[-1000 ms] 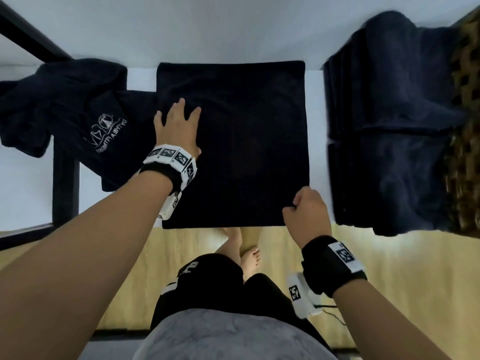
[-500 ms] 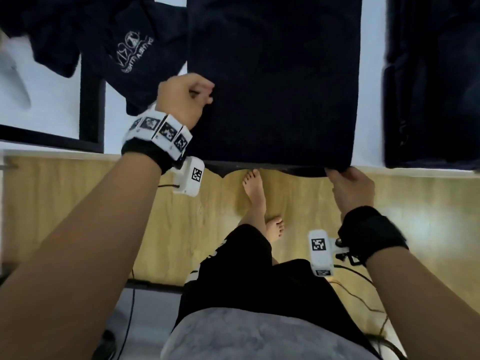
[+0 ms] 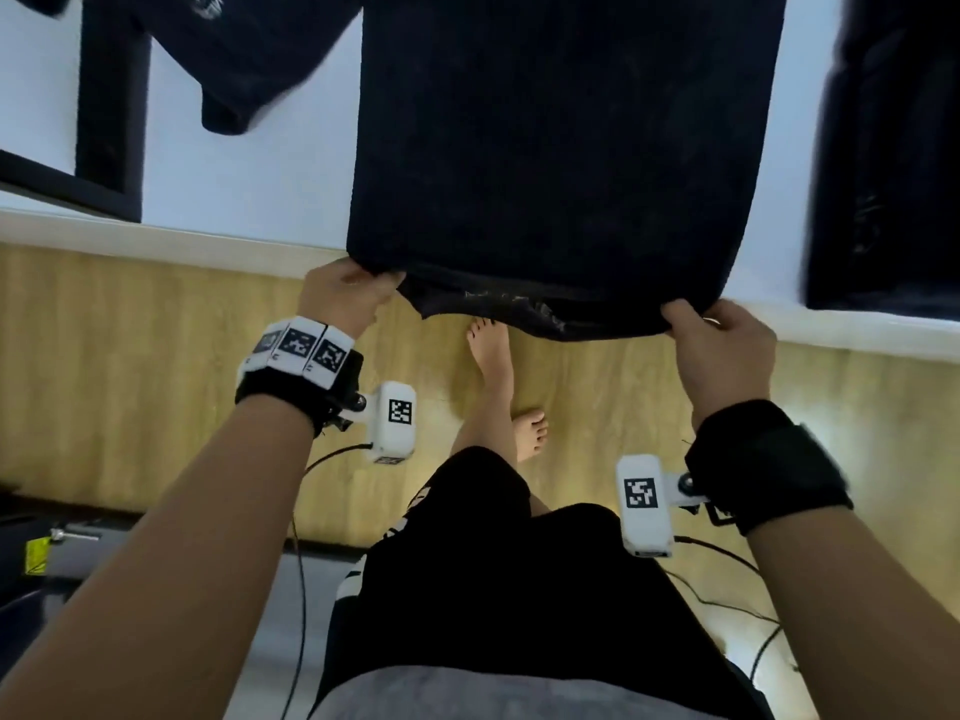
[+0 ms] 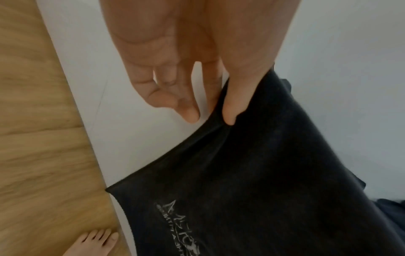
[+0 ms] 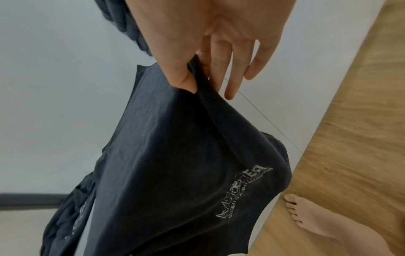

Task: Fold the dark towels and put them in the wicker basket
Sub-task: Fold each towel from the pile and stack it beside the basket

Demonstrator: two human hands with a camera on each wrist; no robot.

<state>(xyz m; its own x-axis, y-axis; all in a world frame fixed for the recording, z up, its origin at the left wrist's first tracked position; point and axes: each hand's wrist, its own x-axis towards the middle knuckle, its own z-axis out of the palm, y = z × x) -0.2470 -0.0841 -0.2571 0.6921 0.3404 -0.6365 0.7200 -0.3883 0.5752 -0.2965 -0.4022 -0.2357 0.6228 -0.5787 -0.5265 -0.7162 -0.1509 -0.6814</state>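
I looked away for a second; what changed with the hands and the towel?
The left hand, earlier flat on the towel, slid to its near left corner and now pinches it. The right hand keeps its grip on the near right corner. The near edge has lifted off the white table. The other towel stays put.

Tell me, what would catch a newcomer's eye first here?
Probably the big dark towel spread on the white table, its near edge hanging over the side with pale lettering showing. The left hand and the right hand each pinch a near corner of it. Below, bare feet stand on a wooden floor.
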